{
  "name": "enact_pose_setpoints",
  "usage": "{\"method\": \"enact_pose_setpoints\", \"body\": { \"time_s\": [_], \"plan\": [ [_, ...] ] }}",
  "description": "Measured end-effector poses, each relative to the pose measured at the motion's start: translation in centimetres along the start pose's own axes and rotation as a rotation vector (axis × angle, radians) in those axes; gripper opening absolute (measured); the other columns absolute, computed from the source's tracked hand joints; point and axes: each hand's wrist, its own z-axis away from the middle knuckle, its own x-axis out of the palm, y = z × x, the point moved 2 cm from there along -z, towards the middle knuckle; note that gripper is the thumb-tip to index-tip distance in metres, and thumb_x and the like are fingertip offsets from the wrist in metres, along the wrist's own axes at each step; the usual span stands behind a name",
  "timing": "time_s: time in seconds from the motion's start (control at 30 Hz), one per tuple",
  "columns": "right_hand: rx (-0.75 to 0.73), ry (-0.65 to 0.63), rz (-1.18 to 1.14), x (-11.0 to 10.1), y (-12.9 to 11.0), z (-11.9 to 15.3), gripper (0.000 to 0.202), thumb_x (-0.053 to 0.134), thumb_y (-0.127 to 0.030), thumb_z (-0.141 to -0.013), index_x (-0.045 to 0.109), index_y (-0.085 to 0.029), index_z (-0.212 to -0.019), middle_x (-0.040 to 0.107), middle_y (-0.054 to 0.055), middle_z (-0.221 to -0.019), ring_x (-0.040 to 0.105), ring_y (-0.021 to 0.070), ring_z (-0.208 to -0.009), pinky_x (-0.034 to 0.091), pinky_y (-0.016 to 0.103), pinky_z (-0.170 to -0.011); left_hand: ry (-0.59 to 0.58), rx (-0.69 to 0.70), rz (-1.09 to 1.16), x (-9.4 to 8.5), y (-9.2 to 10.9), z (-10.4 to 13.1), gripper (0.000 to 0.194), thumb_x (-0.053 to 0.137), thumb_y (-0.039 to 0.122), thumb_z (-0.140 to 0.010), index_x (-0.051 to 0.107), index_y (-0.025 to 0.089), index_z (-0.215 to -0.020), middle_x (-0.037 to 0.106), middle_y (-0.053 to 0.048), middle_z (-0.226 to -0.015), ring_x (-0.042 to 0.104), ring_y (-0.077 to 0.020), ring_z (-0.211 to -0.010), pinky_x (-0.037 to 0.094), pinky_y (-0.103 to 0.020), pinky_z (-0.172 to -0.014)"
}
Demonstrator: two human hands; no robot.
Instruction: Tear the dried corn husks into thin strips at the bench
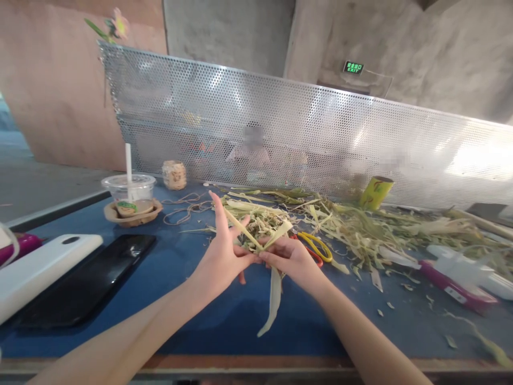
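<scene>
- Tail of pale leaf strips [274,302] is dangling toward the surface's [180,331] front edge.
- Left hand [225,250] and right hand [292,260] are pinching the strips' crossing mid-surface, thumbs against fingers; one left finger is pointing up.
- Risk: slackening pinch, crossing slipping loose; overpulling, leaf splitting.
- Yellow-handled scissors [327,250] are lying just beyond right hand, possibly snagging strips.
- Leaf pile [360,227] is spreading toward far edge.

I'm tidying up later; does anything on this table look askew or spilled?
The yellow-green cylinder leans to one side among the dried leaf strips, so it looks askew, though the wide lens may exaggerate it. Loose scraps lie scattered over the right of the blue table, like stray litter.
</scene>
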Motion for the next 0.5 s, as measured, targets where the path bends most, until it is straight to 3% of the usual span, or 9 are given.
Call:
{"method": "enact_pose_setpoints", "body": {
  "time_s": [0.07,0.2,0.3,0.4,0.5],
  "plan": [
    [0.024,-0.002,0.023,0.0,0.2,-0.1,0.026,0.066,-0.036,-0.066,0.064,-0.014,-0.080,0.063,0.001,-0.064,0.052,0.0094,-0.052,0.038,0.021,-0.044,-0.019,0.030,-0.002,0.0,0.1,0.1,0.123,0.066,0.009,-0.068,-0.037,0.053,-0.116,0.020,-0.015,-0.146,0.062,-0.0110,-0.048,0.053,-0.027,-0.036],
    [0.035,-0.013,0.005,0.2,0.4,0.0,0.024,0.068,-0.036,-0.064,0.063,-0.014,-0.073,0.065,0.002,-0.066,0.056,0.0108,-0.056,0.043,0.023,-0.052,-0.055,0.024,0.025,0.1,0.2,0.3,0.123,0.066,0.008,-0.068,-0.038,0.054,-0.114,0.020,-0.014,-0.146,0.060,-0.0083,-0.045,0.055,-0.028,-0.036],
    [0.022,0.046,-0.027,0.2,0.2,0.0,0.025,0.069,-0.037,-0.062,0.060,-0.014,-0.071,0.061,-0.001,-0.060,0.053,0.0094,-0.050,0.043,0.022,-0.049,-0.018,-0.043,0.055,0.4,0.5,0.5,0.125,0.070,0.013,-0.067,-0.038,0.052,-0.117,0.026,-0.017,-0.143,0.061,-0.0095,-0.044,0.055,-0.028,-0.037],
    [0.036,0.134,-0.086,0.1,0.2,-0.1,0.027,0.068,-0.039,-0.064,0.056,-0.015,-0.070,0.054,-0.005,-0.048,0.042,0.0053,-0.037,0.033,0.019,-0.038,0.015,-0.118,0.044,0.6,0.9,0.6,0.127,0.072,0.017,-0.066,-0.040,0.048,-0.118,0.036,-0.020,-0.138,0.065,-0.0157,-0.047,0.056,-0.031,-0.038],
    [0.056,0.112,-0.175,0.0,0.3,-0.1,0.028,0.066,-0.040,-0.066,0.054,-0.016,-0.074,0.052,-0.006,-0.048,0.039,0.0040,-0.035,0.029,0.017,-0.035,-0.005,-0.133,0.049,0.5,1.1,0.6,0.129,0.072,0.017,-0.065,-0.042,0.048,-0.116,0.037,-0.017,-0.138,0.067,-0.0210,-0.055,0.057,-0.034,-0.039]
  ]
}}
